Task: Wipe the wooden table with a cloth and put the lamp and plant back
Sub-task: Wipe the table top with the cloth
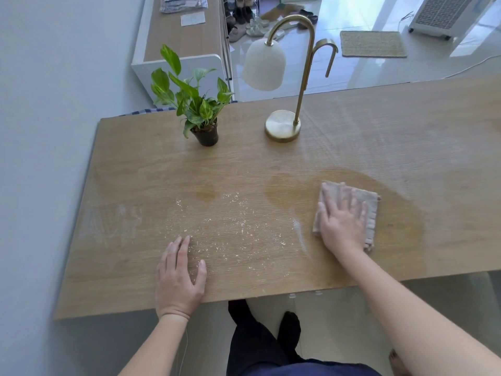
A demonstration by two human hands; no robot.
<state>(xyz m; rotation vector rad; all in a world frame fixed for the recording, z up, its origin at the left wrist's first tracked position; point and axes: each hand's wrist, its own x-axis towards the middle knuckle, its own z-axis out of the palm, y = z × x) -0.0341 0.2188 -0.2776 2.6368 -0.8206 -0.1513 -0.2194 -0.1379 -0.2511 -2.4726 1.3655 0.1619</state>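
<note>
The wooden table fills the middle of the view. My right hand lies flat on a folded grey-beige cloth at the table's right centre, inside a darker damp patch. My left hand rests palm down near the front edge, fingers apart, holding nothing. Pale crumbs are scattered between the two hands. A small green plant in a dark pot stands at the back left. To its right stands a brass lamp with a white shade.
A white wall runs along the table's left side. Beyond the far edge are a white cabinet, a shoe rack with shoes, a woven mat and a white appliance on a glossy floor. My legs show below the front edge.
</note>
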